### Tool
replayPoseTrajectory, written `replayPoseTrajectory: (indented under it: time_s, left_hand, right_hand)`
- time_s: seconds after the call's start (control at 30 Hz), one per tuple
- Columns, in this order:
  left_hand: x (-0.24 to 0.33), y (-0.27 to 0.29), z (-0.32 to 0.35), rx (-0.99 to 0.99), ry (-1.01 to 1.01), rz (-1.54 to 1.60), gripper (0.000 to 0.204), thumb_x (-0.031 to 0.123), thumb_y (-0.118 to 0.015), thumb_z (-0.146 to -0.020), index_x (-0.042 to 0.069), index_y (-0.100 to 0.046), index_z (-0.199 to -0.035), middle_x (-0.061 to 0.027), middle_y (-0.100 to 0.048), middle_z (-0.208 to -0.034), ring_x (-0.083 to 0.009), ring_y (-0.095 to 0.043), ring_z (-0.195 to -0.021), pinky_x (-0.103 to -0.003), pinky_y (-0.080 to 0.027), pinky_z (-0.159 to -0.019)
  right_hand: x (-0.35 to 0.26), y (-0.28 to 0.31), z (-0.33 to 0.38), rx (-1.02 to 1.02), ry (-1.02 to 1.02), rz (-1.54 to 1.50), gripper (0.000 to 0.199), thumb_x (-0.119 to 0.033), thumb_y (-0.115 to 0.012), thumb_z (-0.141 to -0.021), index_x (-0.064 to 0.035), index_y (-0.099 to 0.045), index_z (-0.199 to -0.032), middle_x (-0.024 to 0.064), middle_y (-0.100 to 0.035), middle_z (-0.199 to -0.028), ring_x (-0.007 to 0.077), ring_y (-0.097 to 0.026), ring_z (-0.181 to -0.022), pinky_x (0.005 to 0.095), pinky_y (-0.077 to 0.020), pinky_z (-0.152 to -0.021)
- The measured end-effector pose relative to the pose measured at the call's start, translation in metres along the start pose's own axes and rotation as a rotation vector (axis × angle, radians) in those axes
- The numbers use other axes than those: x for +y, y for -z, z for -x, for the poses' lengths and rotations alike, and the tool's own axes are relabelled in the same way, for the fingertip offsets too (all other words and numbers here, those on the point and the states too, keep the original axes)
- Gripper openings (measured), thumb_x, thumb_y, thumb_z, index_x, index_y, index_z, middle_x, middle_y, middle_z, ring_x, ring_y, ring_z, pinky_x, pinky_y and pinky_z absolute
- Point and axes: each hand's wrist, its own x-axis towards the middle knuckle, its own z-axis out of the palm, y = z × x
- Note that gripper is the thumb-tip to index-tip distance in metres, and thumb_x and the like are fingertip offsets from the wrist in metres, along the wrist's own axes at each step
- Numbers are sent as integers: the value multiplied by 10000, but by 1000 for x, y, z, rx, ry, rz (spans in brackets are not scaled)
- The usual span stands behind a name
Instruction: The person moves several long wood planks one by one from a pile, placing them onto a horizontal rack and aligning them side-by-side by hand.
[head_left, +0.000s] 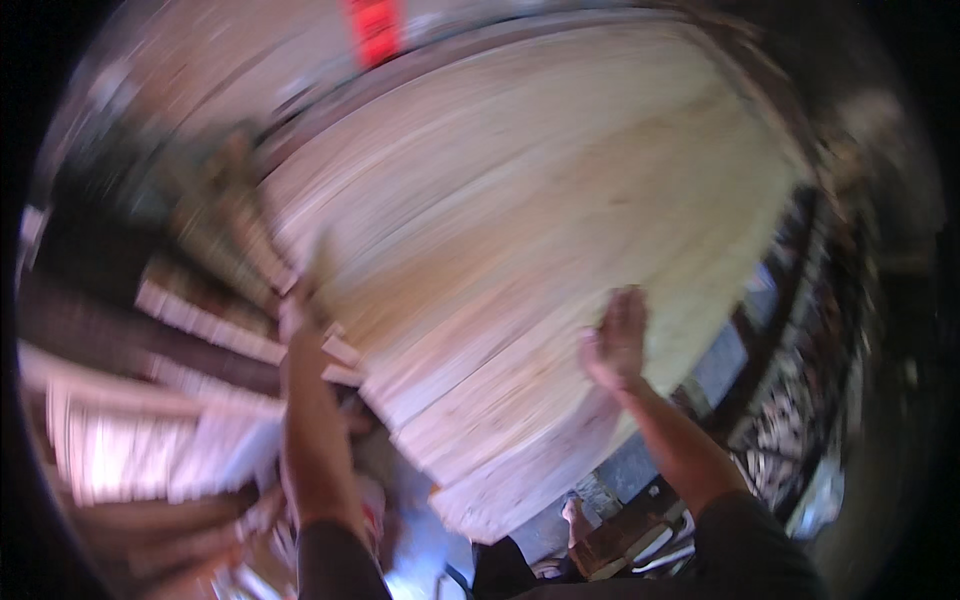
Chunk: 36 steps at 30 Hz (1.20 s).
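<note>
Right hand lies flat, fingers together, on the big pale plywood sheet, left hand at its edge, finger state too blurry to tell.

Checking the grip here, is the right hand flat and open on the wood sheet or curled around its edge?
Flat and open: the right hand lies spread on the wood sheet, fingers extended.

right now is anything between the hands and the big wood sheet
Nothing visible. The right hand lies flat on the wood sheet, fingers spread. The left hand is at the sheet's left edge, beside stacked wood strips; blur hides its grip.
</note>
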Motion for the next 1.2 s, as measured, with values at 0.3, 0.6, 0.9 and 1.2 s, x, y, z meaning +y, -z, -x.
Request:
replayPoseTrajectory:
  time_s: [0.3, 0.6, 0.9, 1.2]
  left_hand:
    - [-4, -3, -41, -338, 54, 428, 827, 466, -780, -812, 73, -445, -1458, -140, -535, -1378, -341, -518, -1240, -534, -448, -1007]
    - [1, -13, -19, -184, -113, 426, 760, 443, -777, -796, 18, -529, -1376, -141, -579, -1269, -328, -546, -1180, -490, -470, -952]
    - [15, -26, 13, -36, -106, 558, 725, 437, -701, -861, 20, -493, -1417, -151, -531, -1375, -344, -500, -1234, -494, -384, -1038]
    - [6, -16, 8, 123, -89, 608, 678, 432, -695, -857, 36, -546, -1387, -143, -532, -1386, -328, -495, -1248, -492, -378, -1046]
  right_hand:
    - [-12, 34, -13, -155, -141, -19, 820, -574, -455, -947, 50, -342, -1465, 388, -279, -1505, 571, -252, -1409, 604, -203, -1171]
    - [-20, 29, -17, -184, -149, -6, 829, -565, -494, -921, 42, -355, -1469, 361, -260, -1529, 548, -213, -1435, 603, -193, -1178]
    - [-14, 31, -16, -237, -148, 7, 857, -583, -474, -932, 40, -321, -1500, 347, -229, -1555, 541, -208, -1440, 585, -177, -1190]
    - [-14, 29, -16, -222, -139, -40, 831, -564, -490, -939, 27, -323, -1500, 348, -224, -1554, 543, -214, -1436, 594, -192, -1181]
